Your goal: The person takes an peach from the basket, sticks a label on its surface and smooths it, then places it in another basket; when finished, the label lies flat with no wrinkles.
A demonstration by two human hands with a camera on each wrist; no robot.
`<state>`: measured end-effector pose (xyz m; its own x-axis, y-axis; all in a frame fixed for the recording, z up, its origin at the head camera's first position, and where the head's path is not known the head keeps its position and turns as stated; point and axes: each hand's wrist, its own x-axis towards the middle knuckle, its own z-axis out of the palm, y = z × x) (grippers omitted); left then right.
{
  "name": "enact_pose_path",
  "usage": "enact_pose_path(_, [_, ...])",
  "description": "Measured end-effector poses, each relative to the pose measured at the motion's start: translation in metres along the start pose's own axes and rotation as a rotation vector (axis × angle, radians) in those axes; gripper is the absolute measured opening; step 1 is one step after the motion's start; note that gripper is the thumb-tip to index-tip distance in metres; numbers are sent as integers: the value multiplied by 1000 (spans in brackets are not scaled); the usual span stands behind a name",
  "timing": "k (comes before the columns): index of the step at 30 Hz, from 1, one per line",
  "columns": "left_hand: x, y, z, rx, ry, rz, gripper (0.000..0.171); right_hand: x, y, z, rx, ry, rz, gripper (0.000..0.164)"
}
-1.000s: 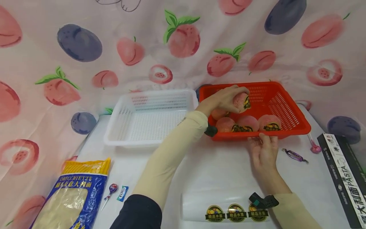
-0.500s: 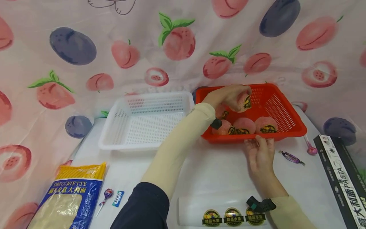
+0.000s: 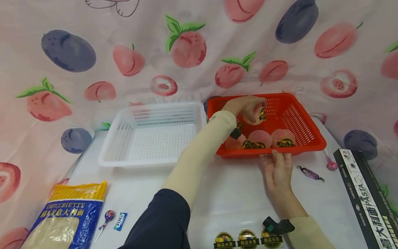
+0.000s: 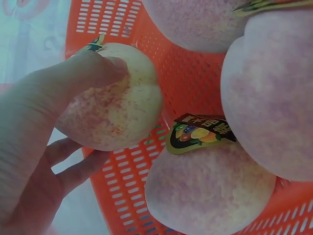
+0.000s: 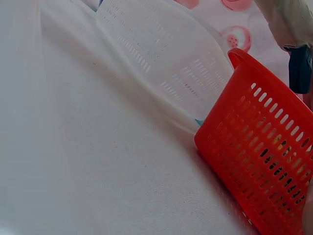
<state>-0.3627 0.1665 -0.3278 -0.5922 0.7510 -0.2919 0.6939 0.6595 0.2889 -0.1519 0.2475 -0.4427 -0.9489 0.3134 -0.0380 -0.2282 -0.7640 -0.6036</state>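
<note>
My left hand (image 3: 244,105) grips a pinkish peach (image 4: 115,98) inside the red plastic basket (image 3: 306,124), near its left back part. A black-and-gold fruit sticker is on that peach, its edge showing by the thumb. Several more stickered peaches sit in the basket, among them a peach (image 3: 283,137) along the front wall and a peach (image 4: 210,191) below the hand in the left wrist view. At the basket's front rim, my right hand (image 3: 278,171) holds on with its thumb against the rim; only a sliver of it appears in the right wrist view.
A white perforated basket (image 3: 149,141) stands left of the red one. Around the table lie an orecchiette bag (image 3: 66,218), two lollipops, a small blue-wrapped candy (image 3: 120,221), a purple-wrapped candy (image 3: 310,173) and a black pasta box (image 3: 362,193). Round stickers (image 3: 248,238) lie in front.
The head view has shifted, moving the scene left and slightly down. My left forearm has swung to the right over the red basket's edge, the peach still gripped. The right hand stays at the rim.
</note>
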Motion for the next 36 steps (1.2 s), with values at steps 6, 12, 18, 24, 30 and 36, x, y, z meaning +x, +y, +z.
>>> enact_pose_path(6, [4,2,5,-29,-38,-32,64,-3,1,-1,18,-33,9,53])
enact_pose_path(12, [6,1,11,-64,-48,-59,64,-5,1,-2,6,-26,21,54])
enact_pose_path(18, [8,4,20,-39,-14,9,57,-3,-3,-1,-11,-27,26,54])
enact_pose_path(24, [2,0,25,10,-56,-64,62,-2,0,2,-12,-15,39,57])
enact_pose_path(30, [-6,-5,23,-151,-98,-101,70,0,4,3,-17,-1,42,55])
enact_pose_path(36, [-16,-12,17,-235,-62,-129,71,5,3,0,-58,26,56,52])
